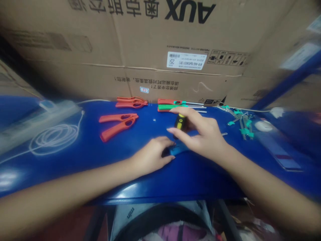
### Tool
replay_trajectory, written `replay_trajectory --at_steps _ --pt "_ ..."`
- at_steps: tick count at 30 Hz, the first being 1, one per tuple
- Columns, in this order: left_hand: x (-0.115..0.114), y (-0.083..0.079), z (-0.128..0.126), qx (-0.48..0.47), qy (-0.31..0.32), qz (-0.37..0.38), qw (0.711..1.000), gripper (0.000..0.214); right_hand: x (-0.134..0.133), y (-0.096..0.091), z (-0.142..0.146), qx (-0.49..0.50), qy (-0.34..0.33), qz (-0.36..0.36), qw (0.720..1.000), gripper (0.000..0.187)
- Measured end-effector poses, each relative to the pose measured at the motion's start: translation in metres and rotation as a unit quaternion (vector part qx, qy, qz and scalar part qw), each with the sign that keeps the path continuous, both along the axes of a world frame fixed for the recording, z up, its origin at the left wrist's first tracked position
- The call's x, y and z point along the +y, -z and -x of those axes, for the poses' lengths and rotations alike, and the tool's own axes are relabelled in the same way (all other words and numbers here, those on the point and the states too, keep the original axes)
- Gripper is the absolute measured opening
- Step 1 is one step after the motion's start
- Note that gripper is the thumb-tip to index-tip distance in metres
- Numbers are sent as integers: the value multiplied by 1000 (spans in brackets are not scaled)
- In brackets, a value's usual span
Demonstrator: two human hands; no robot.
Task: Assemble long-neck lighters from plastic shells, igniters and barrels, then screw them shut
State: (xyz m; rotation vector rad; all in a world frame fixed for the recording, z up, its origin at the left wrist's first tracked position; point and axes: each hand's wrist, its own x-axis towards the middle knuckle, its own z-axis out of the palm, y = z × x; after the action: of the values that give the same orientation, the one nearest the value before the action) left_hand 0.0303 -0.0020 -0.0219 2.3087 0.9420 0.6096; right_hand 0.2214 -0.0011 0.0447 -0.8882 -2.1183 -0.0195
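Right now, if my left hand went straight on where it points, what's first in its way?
Beyond the blue piece it holds, the left hand would probably meet the right hand first; that one looks higher, though depth is hard to judge.

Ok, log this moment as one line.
left hand: holding blue plastic piece; right hand: holding black-and-yellow tool handle; farther left: red-orange lighter shells; surface: blue tabletop

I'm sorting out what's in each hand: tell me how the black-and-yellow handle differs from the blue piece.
Colour: the black-and-yellow handle is two-toned; the blue piece looks mostly blue.
Pose: the handle looks roughly upright; the blue piece lies sideways, lower in view.
Hold: the handle is in the right hand's grip, the blue piece in the left hand's grip.
Shared: both are partly hidden.
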Motion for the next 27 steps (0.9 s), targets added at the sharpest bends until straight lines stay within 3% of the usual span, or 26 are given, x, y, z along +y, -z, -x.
replay_trajectory --at_steps 4,10,17,22,24,27 --pt "6 -2 -4 11 15 -2 1000 32 0 3 -5 33 -29 13 999 43" --pt "9 11 1 -42 36 -24 998 35 -1 6 -15 75 -79 66 992 50" --pt "8 15 5 -42 44 -37 997 39 -5 7 -19 39 -52 -4 998 57" --pt "9 15 6 -54 61 -37 996 34 -3 7 -21 49 -92 62 993 55" --pt "10 16 6 -62 70 -31 995 28 -1 9 -20 45 -73 34 996 53" --pt "11 16 5 -70 72 -31 994 20 3 12 -19 17 -32 -74 997 52"
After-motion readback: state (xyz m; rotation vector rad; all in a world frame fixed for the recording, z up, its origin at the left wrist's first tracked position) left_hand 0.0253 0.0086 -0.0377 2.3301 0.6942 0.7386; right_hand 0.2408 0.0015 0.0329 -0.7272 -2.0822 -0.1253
